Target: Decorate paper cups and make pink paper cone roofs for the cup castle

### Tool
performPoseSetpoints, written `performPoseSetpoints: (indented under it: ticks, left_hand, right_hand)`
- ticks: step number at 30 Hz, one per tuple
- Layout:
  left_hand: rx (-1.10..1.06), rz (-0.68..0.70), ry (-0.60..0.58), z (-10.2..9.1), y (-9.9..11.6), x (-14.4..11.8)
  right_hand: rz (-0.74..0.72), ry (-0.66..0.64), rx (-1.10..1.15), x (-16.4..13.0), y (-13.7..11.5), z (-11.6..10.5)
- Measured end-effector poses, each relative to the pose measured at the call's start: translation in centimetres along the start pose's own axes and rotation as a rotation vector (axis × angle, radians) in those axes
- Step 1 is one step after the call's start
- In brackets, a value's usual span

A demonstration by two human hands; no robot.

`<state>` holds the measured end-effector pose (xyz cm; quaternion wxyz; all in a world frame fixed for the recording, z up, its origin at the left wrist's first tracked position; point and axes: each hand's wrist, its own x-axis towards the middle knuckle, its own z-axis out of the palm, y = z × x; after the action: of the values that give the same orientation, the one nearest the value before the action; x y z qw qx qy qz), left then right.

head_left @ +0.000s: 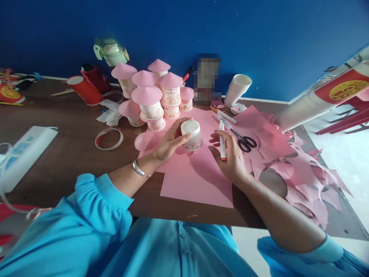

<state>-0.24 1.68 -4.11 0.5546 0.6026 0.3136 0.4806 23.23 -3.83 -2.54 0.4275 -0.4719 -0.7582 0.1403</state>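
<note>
My left hand (173,141) is closed around a white paper cup (191,134), held upside down over pink paper sheets (196,181). Red flower drawings run along the cup's lower rim. To the right of the cup, my right hand (230,156) grips a white marker (222,140) with a red end, held upright and apart from the cup. Behind the cup stand several decorated cups with pink paper cone tops (147,96), some of them stacked. One loose pink paper cone (145,141) lies left of my left hand.
Black-handled scissors (246,144) lie right of my right hand, near pink paper scraps (305,177). A tape roll (109,139) and a white power strip (30,156) are on the left. Red cups (85,90) and a white cup stack (238,89) stand toward the blue wall.
</note>
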Motion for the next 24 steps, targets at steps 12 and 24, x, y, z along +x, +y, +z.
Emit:
performPoseSetpoints:
  ticks: [12,24]
  left_hand:
    - [0.001,0.034,0.063,0.35,0.42,0.64]
    - [-0.022,0.043,0.095,0.11,-0.36,0.64]
  right_hand:
    - [0.009,-0.015,-0.009,-0.14,0.05,0.01]
    - [-0.063,-0.002,-0.002,0.05,-0.35,-0.26]
